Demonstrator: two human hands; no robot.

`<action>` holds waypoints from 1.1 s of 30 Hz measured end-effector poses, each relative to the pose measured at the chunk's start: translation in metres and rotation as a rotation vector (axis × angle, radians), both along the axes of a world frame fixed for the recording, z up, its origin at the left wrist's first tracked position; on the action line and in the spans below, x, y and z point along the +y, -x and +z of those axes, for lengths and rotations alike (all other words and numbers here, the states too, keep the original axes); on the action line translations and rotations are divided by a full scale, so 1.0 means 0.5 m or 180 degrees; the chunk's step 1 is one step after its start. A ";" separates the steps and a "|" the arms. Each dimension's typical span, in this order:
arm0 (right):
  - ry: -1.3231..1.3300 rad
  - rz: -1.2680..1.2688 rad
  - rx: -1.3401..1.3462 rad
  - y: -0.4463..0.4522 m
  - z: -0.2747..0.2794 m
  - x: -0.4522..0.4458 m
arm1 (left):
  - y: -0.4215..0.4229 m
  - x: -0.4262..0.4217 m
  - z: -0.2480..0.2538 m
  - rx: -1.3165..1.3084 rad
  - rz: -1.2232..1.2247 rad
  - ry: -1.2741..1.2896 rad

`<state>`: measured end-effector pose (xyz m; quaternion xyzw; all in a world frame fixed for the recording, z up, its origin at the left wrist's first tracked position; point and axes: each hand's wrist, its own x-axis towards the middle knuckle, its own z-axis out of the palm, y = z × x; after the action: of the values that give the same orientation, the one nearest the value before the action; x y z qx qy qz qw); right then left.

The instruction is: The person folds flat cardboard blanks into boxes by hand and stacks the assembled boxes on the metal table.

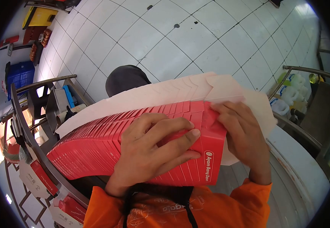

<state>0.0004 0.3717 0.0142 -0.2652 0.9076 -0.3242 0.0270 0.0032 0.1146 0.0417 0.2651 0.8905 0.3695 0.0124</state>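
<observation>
A long curved row of nested red cardboard food boxes [96, 146] stretches across the view, white flaps [172, 89] fanning out along its far side. White lettering beginning "Ayam Bang" runs down the end box [213, 159]. My left hand [149, 146] lies over the row near that end, fingers spread apart and reaching right across the red card. At the end box's upper right corner, my right hand [243, 127] has its fingers bent over the red edge, closed on it. Its thumb is hidden.
A dark rounded object [126, 80] shows beyond the flaps. Metal-framed racks [302, 70] flank both sides, with white plastic jugs [296, 85] on the right. A blue crate [20, 78] stands far left. More red-and-white boxes [43, 180] sit lower left.
</observation>
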 end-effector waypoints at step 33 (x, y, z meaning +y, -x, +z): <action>0.2259 -0.0258 -0.0779 0.018 -0.114 -0.087 | 0.006 0.001 -0.008 0.0036 0.0150 -0.0144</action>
<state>-0.0087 0.3284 -0.0426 -0.1813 0.7387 -0.6486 0.0288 0.0002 0.1151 0.0379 0.2463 0.8880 0.3882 -0.0074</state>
